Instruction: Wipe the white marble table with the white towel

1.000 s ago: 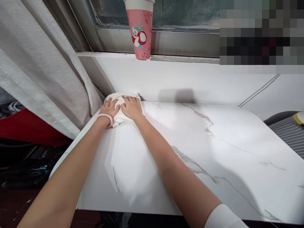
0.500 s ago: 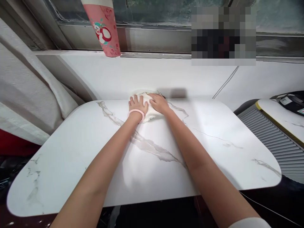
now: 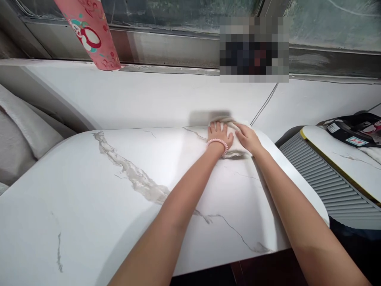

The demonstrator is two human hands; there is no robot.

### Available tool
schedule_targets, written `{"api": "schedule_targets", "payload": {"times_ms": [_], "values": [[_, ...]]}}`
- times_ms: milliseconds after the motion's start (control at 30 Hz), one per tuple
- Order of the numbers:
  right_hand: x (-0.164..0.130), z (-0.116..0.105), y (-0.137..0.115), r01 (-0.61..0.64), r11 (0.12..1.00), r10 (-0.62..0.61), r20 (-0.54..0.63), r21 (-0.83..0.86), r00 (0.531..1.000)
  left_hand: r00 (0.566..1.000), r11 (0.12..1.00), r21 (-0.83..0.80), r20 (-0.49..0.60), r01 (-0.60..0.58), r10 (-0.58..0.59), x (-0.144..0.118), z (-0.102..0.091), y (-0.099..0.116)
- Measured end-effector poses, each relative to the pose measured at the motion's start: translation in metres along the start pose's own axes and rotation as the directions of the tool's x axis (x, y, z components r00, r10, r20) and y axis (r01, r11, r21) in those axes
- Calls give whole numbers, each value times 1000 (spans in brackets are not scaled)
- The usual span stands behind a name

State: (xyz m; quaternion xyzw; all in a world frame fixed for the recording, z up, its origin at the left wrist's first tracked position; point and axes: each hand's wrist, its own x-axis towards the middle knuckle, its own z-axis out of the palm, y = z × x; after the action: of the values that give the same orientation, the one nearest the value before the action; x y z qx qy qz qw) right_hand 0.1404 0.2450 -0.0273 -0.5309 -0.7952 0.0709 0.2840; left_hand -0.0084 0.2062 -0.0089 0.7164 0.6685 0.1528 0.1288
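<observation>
Pressing flat with fingers spread, left hand (image 3: 218,134) and right hand (image 3: 248,137) lie side by side on a white cloth (image 3: 235,139) at the marble surface's (image 3: 119,190) far right edge, below a pink cup (image 3: 89,33).

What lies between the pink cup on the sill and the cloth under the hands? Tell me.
Head view: only bare white wall lies between the pink cup and the cloth; nothing stands there.

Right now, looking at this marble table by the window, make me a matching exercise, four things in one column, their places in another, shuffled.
Things:
1. pink cup
2. white cloth
3. pink coil band
4. grey ribbed unit

Places:
A. on the left wrist
B. on the window sill
C. right of the marble table
D. under both hands, at the table's far edge

Pairs: 1-B, 2-D, 3-A, 4-C
</observation>
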Motion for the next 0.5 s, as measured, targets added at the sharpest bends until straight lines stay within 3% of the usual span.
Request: {"api": "schedule_targets", "payload": {"times_ms": [167,500], "values": [[-6,-16,27,-134,991,133,-94,0,987,996,996,-25,29,-80,81,13,11,27],[-12,-9,13,-265,955,239,-185,-134,953,990,989,-61,36,-136,138,11,12,19]]}}
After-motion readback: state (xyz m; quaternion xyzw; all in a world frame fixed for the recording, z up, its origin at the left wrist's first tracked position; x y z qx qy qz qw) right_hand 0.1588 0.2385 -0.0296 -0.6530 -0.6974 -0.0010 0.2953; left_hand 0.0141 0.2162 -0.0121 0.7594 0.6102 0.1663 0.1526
